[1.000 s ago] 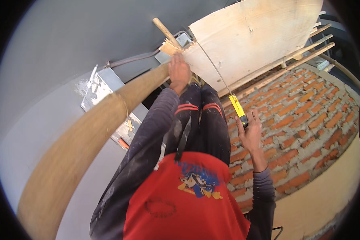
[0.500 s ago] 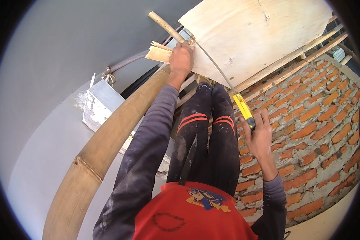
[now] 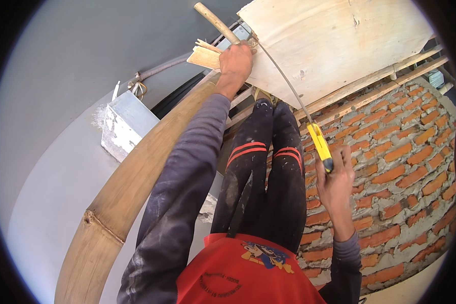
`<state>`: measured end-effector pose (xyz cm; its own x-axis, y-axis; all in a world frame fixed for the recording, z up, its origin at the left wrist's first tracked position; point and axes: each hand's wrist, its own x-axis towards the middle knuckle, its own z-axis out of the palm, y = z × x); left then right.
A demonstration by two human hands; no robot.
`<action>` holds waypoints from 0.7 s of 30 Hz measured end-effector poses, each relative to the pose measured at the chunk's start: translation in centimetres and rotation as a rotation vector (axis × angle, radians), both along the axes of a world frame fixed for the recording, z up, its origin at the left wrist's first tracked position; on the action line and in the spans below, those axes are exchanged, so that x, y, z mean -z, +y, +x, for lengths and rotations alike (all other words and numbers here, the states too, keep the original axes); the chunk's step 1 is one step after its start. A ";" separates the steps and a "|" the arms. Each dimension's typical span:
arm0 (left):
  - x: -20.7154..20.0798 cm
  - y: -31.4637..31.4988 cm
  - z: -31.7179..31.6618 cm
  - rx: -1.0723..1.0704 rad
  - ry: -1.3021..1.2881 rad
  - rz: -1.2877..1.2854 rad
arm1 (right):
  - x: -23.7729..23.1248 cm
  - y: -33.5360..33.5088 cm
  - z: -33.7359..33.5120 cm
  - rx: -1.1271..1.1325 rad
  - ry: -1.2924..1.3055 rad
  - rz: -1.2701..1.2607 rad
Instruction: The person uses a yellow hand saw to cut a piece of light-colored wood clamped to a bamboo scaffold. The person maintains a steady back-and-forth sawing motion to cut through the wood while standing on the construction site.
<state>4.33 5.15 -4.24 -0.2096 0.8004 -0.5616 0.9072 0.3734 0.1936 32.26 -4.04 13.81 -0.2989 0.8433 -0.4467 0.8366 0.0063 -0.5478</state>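
My left hand (image 3: 235, 66) is closed around the lower end of a thin bamboo stick (image 3: 215, 23), by the near left edge of a pale plywood sheet (image 3: 334, 45). A splintered piece of light wood (image 3: 204, 57) juts out on its left. My right hand (image 3: 337, 182) is closed on the dark lower end of a yellow tape measure (image 3: 319, 144); its fingertips are partly hidden. A long, narrow strip (image 3: 285, 76) runs from the yellow case across the plywood to just beyond my left hand. The strip's far end is too small to make out.
A thick bamboo pole (image 3: 137, 177) slants up along my left arm. Beyond it, a grey box (image 3: 129, 124) with a conduit (image 3: 162, 71) is fixed to the grey wall (image 3: 86, 45). Wooden rails (image 3: 370, 96) edge the plywood above a brick wall (image 3: 390, 172) on my right.
The whole view has shifted a little. My right hand and the yellow case sit slightly farther right and lower. My left hand keeps its hold on the stick.
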 end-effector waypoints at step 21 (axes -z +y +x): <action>1.1 -1.4 -0.2 0.028 -0.069 0.077 | 1.3 3.7 -3.4 0.057 -0.030 -0.067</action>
<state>4.13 3.72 -5.36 -0.1497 0.8467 -0.5106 0.9004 0.3300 0.2833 28.82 -0.35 12.53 -0.2367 0.8265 -0.5108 0.8504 -0.0781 -0.5204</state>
